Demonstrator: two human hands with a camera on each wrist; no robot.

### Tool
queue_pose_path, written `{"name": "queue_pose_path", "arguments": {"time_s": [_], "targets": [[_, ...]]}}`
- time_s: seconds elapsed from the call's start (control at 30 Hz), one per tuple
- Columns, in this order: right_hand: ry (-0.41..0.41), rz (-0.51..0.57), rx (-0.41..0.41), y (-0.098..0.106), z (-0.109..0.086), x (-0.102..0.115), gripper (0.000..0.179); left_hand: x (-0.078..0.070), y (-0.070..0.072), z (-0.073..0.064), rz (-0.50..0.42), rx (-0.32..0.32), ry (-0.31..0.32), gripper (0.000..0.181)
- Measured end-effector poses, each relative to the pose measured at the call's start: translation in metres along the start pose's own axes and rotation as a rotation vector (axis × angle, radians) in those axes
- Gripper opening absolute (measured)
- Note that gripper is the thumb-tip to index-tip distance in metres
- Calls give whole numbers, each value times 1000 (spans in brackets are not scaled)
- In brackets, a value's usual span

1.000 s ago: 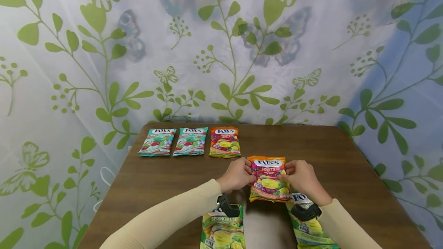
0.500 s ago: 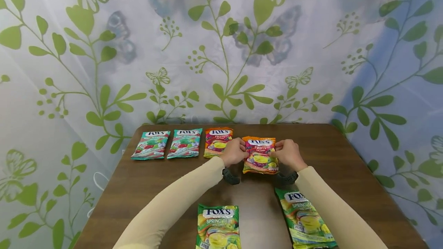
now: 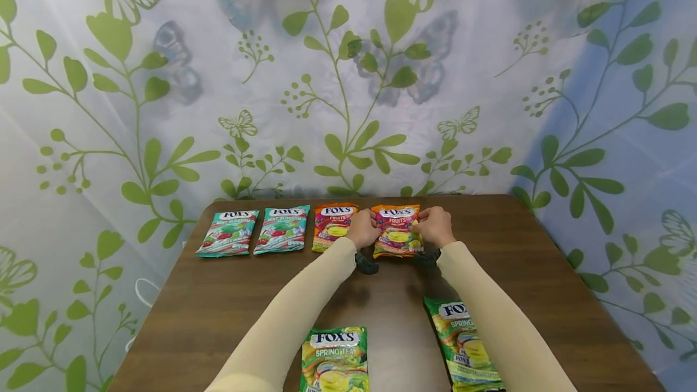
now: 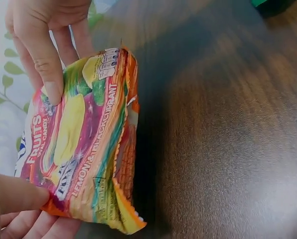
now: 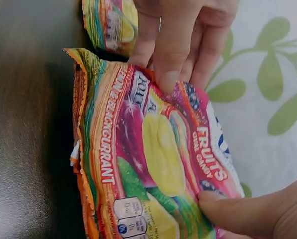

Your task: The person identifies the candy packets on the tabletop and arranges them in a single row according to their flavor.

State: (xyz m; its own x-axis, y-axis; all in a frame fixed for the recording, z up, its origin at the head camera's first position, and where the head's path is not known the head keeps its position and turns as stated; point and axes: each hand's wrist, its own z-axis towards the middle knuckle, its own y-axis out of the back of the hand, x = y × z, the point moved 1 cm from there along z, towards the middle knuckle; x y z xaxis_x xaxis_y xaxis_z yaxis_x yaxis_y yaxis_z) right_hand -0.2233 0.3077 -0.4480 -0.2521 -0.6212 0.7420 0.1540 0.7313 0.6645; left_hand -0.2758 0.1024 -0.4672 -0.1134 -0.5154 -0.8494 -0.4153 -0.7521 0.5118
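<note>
A bag of Fox's Fruits candy (image 3: 397, 231), orange and magenta, is pinched along its two sides near the back of the table. My left hand (image 3: 363, 228) grips its left edge, thumb on the front. My right hand (image 3: 435, 226) holds the opposite edge the same way. Both wrist views show thumbs on the printed face and fingers behind; the bag (image 4: 74, 139) tilts up, its lower seam close to the wood. Just left of it lies a second Fruits bag (image 3: 330, 228), partly behind my left hand.
Two teal Mint Blossom bags (image 3: 227, 233) lie in the back row at the left. Nearer me are two green Spring Tea bags, one at centre (image 3: 334, 360) and one (image 3: 463, 343) partly under my right forearm. The brown table (image 3: 229, 319) ends at a patterned curtain (image 3: 305, 77).
Both hands have carried the Fruits bag away from me and slightly left, from above the Spring Tea bags to beside the other Fruits bag. The head view has shifted slightly.
</note>
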Motion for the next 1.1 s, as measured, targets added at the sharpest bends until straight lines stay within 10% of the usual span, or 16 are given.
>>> {"name": "queue_pose_path", "arguments": {"time_s": [0.33, 0.8, 1.1], "targets": [[-57, 103, 2, -12, 8, -22, 45, 8, -13, 8, 39, -74, 6, 42], [-210, 542, 11, -24, 8, -44, 54, 13, -16, 8, -39, -121, 80, 39], [-277, 592, -32, -32, 8, -48, 58, 10, -17, 2, -30, -147, 61, 41]]}}
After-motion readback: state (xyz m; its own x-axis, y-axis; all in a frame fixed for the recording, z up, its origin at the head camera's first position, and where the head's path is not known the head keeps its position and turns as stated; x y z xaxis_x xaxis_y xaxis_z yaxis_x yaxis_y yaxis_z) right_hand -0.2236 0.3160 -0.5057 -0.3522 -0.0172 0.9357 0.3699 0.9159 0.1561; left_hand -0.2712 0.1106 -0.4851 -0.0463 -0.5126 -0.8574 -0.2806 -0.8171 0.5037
